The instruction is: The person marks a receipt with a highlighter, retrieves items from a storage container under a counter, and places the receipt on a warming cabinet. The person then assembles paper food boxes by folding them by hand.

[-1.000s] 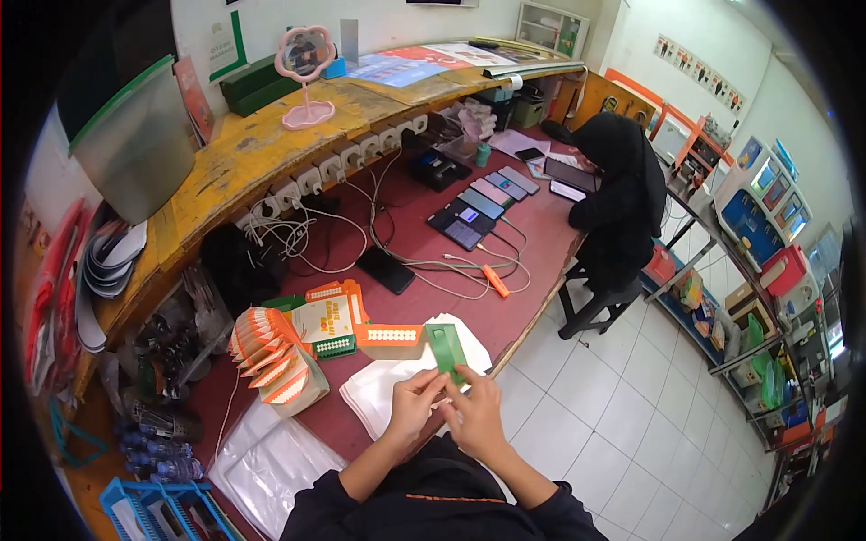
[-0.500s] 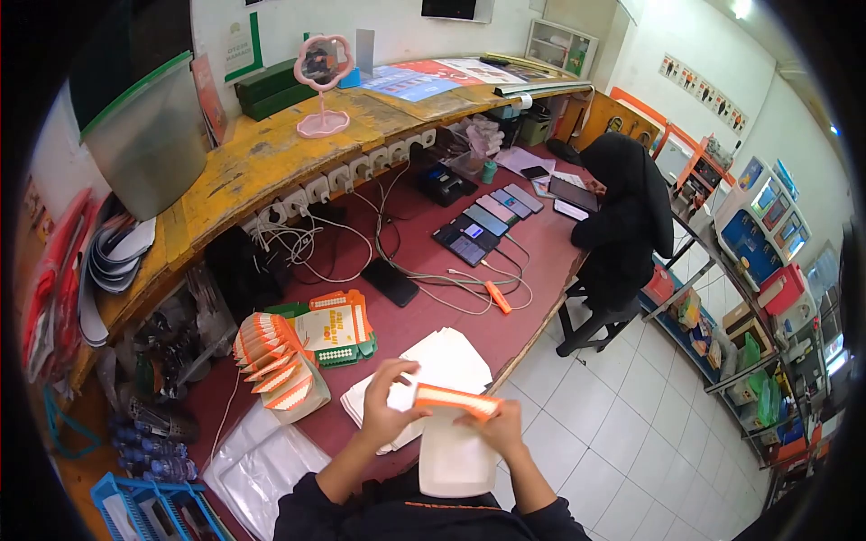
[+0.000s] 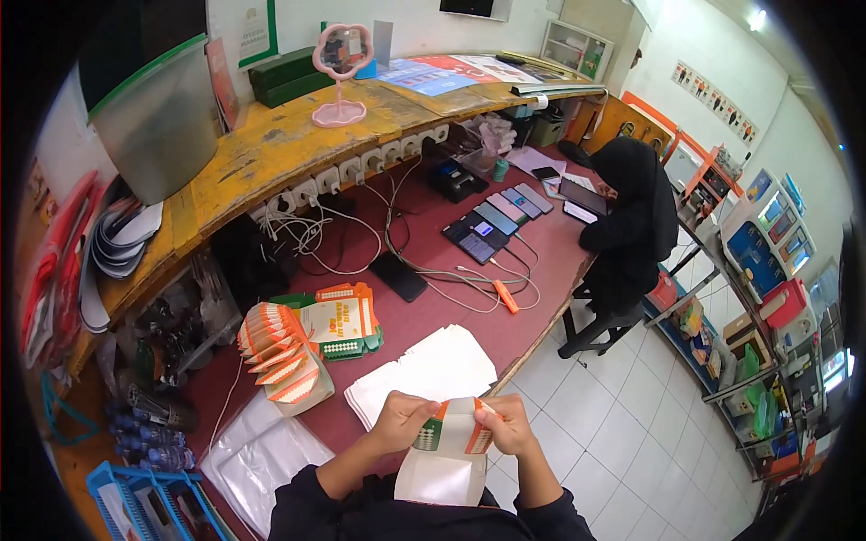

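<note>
Between my two hands is a partly folded carton [image 3: 440, 476], white inside with green and orange patterned side panels. My left hand [image 3: 405, 422] pinches its left, green side near the top. The right upper edge, orange, is gripped by my right hand [image 3: 507, 424]. Just beyond my hands lies a stack of white sheets [image 3: 424, 368] on the red desk. To its left stand a fanned row of nested orange-and-white cartons [image 3: 287, 356] and a pile of flat orange and green cartons [image 3: 338, 320].
Several phones [image 3: 478, 236] with cables and a dark phone [image 3: 398, 276] lie on the red desk [image 3: 433, 311]. A person in black [image 3: 631, 212] sits at its far right end. Plastic bags [image 3: 262, 455] and a blue rack [image 3: 149, 505] are at lower left.
The carton, earlier a flat piece with a green side, then an orange-edged one, now has its side panels bent up between my hands. The view has shifted slightly.
</note>
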Demonstrator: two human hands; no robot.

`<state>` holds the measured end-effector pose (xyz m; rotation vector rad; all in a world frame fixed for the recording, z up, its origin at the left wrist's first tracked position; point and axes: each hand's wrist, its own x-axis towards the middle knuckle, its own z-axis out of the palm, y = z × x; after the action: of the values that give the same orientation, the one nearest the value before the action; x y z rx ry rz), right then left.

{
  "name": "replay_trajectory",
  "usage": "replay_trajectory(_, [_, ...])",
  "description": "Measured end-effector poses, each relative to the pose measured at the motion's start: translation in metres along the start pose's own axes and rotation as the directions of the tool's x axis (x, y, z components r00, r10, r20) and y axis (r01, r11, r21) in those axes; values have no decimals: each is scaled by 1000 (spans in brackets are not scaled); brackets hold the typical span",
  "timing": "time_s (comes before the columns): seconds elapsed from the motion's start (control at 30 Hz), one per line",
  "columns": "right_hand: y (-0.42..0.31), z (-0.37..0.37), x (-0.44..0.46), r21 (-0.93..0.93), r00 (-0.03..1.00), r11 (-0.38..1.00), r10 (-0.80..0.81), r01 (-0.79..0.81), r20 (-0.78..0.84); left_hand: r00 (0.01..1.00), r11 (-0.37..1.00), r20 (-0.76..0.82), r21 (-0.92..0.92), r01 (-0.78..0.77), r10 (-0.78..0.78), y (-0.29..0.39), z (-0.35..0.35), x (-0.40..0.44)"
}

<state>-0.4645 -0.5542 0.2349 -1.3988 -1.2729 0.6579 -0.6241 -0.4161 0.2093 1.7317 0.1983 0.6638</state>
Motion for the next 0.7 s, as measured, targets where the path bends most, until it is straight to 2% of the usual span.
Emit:
replay_trajectory(0.03, [0, 0, 2, 91, 998, 994, 58, -61, 28, 996, 988, 63, -143, 64, -56, -16, -2, -6])
replay_trajectory(0.07, [1, -1, 3, 93, 998, 994, 59, -62, 35, 986, 951, 131, -278, 135, -101, -29, -3, -12])
replay_trajectory(0.1, [4, -1, 4, 33, 998, 998, 61, -62, 21, 987, 951, 124, -277, 137, -106, -32, -1, -17])
replay_trajectory(0.17, [10, 0, 9, -21, 998, 998, 63, -63, 14, 963, 868, 183, -423, 258, -197, -39, 3, -26])
replay_trajectory(0.2, [14, 1, 12, 128, 972, 967, 227, -218, -59, 889, 820, 357, -389, 421, -287, -40, 2, -32])
replay_trajectory(0.23, [19, 2, 16, 280, 913, 892, 395, -355, -101, 822, 768, 407, -341, 542, -399, -38, 3, -39])
replay_trajectory(0.27, [25, 3, 18, 282, 914, 889, 398, -361, -83, 738, 700, 448, -289, 653, -504, -35, 3, -46])
replay_trajectory(0.3, [32, 5, 21, 238, 851, 825, 524, -512, 14, 682, 554, 473, -399, 730, -558, -36, -1, -51])
replay_trajectory(0.33, [42, 10, 27, 173, 764, 745, 636, -645, 110, 702, 471, 447, -527, 708, -554, -22, -4, -51])
replay_trajectory(0.37, [64, 23, 21, 172, 715, 695, 667, -698, 211, 692, 441, 386, -561, 701, -610, -16, -8, -49])
replay_trajectory(0.4, [67, 31, 19, 158, 711, 697, 657, -700, 250, 677, 414, 318, -598, 687, -664, -12, -12, -50])
replay_trajectory(0.43, [67, 35, 18, 202, 698, 670, 661, -715, 276, 680, 415, 279, -617, 668, -678, -16, -15, -55])
replay_trajectory(0.47, [68, 39, 17, 243, 682, 638, 667, -731, 300, 695, 474, 191, -606, 639, -693, -24, -17, -61])
replay_trajectory(0.5, [69, 42, 12, 387, 700, 586, 636, -712, 325, 706, 529, 106, -587, 613, -700, -28, -21, -68])
replay_trajectory(0.53, [60, 47, 16, 369, 690, 584, 629, -723, 357, 701, 528, 75, -603, 598, -709, -25, -27, -73])
replay_trajectory(0.57, [47, 51, 19, 113, 801, 855, 417, -506, 429, 721, 556, -26, -657, 509, -692, -20, -33, -76])
replay_trajectory(0.6, [40, 56, 22, -103, 816, 982, 188, -157, 546, 731, 584, -124, -696, 418, -671, -17, -39, -80])
replay_trajectory(0.63, [43, 65, 28, -99, 807, 983, 182, -153, 562, 764, 635, -126, -648, 420, -633, -19, -49, -91])
replay_trajectory(0.67, [50, 75, 35, -301, 773, 931, 344, -206, 533, 759, 635, -137, -652, 415, -637, -25, -57, -103])
replay_trajectory(0.7, [59, 86, 42, -492, 733, 835, 493, -247, 469, 814, 838, -372, -494, 232, -445, -35, -63, -115])
